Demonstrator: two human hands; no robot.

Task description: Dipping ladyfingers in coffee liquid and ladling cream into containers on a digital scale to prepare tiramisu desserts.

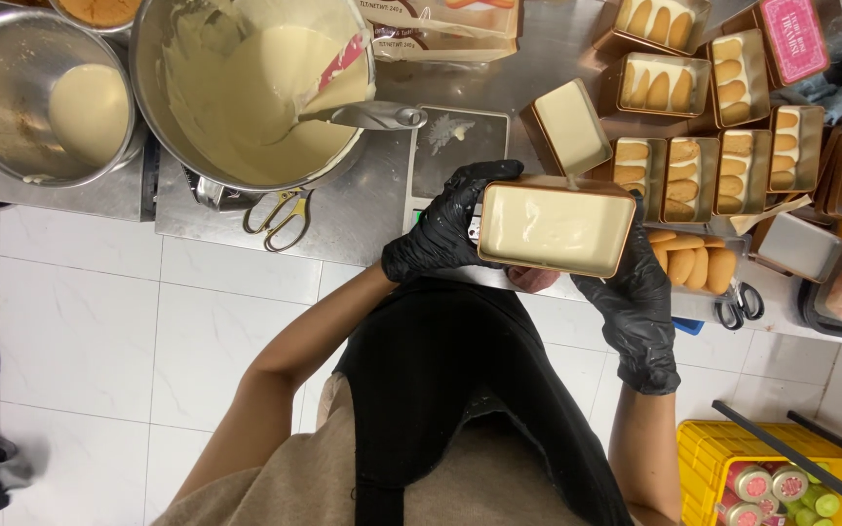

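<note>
Holding a rectangular copper-coloured tin point(555, 226) level between both gloved hands, the person stands at the steel counter point(363, 209) with the tin raised over its near edge, just in front of the body. The tin is filled nearly to the rim with pale cream, which accounts for the flat, two-sided support: tilted, the filling would likely run.

The left hand point(445, 226), in a black glove, clasps the tin's end at 9 o'clock, its fingers point(484, 173) curled over the far corner and pressed against the wall. The right hand point(635, 310) supports the end at 3 o'clock from below and the side; its fingers are mostly hidden behind the tin, so I cannot tell how they lie.

At 12 o'clock from the tin, a second cream-filled tin point(567, 127) rests tilted against a small scale point(458, 141). At 2 o'clock stand several open tins lined with sponge fingers point(723, 161), grouped within reach, apparently awaiting cream. Loose sponge fingers point(694, 265) lie at 3 o'clock, touching nothing held.

At 10 o'clock a large steel mixing bowl point(250, 88) holds cream, with a ladle point(367, 115) resting on its rim. A smaller bowl point(46, 97) sits further toward 9 o'clock. Yellow-handled scissors point(280, 219) lie at the counter edge.
</note>
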